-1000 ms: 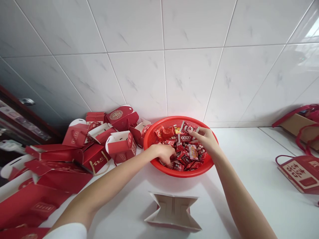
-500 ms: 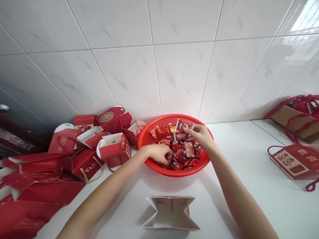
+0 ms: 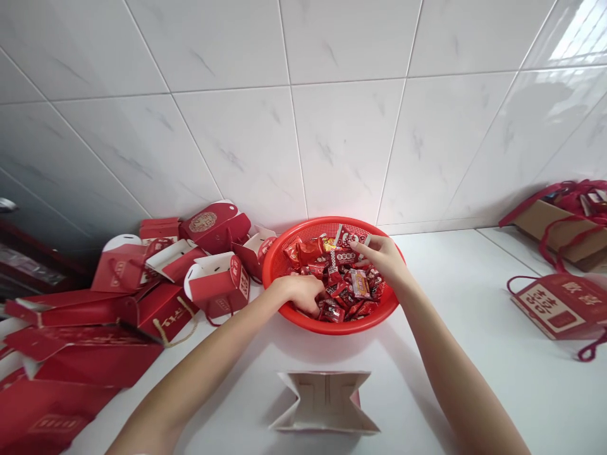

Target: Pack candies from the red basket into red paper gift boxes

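Note:
A red plastic basket [image 3: 327, 328] holds a heap of wrapped candies [image 3: 351, 292], mostly in red wrappers. My left hand [image 3: 306, 294] reaches into its left front part, fingers curled down among the candies, fingertips hidden. At the right rim of the heap, my right hand [image 3: 383, 255] pinches the edge of a red and white candy packet [image 3: 349, 239], which still lies on the other candies. In front of the basket stands an open paper box [image 3: 327, 404], its pale inside facing up; no candy shows in it.
Several red gift boxes [image 3: 218, 284] with handles crowd the left side, some open. On the right, a closed red gift box [image 3: 562, 306] lies near a cardboard box [image 3: 559, 229] with red items. A white tiled wall [image 3: 346, 145] rises behind the white tabletop [image 3: 446, 278].
My left hand has sunk slightly deeper among the candies, its fingers less visible now. My right hand has stayed at the same packet. The view has shifted very slightly.

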`<state>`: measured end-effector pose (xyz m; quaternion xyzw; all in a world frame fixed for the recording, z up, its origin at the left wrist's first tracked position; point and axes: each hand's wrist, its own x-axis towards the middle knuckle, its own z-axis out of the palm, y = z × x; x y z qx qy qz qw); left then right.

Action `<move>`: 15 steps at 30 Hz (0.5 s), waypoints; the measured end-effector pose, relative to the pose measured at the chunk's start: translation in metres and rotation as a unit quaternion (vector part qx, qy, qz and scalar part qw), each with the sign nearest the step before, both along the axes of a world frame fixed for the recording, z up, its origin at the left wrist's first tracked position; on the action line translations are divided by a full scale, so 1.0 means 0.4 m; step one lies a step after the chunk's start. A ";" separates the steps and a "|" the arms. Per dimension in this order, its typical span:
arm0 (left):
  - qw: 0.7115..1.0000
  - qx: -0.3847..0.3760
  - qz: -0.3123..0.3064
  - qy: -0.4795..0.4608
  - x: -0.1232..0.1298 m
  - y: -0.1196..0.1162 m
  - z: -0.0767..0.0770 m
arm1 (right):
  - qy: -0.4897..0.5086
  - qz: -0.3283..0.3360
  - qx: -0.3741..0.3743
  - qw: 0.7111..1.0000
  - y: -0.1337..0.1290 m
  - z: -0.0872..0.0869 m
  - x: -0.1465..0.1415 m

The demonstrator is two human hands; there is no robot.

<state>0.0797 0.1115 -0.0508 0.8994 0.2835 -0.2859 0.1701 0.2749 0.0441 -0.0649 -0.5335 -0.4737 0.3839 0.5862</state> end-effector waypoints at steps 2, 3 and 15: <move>1.000 0.004 0.007 0.013 0.002 -0.006 0.002 | 0.004 0.002 0.000 1.000 0.002 -0.002 0.003; 1.000 0.006 0.009 0.014 0.002 -0.008 0.003 | 0.005 0.003 0.000 1.000 0.002 -0.003 0.003; 0.998 -0.007 0.052 0.021 0.010 -0.016 0.024 | 0.001 -0.003 -0.002 1.000 -0.008 0.009 -0.006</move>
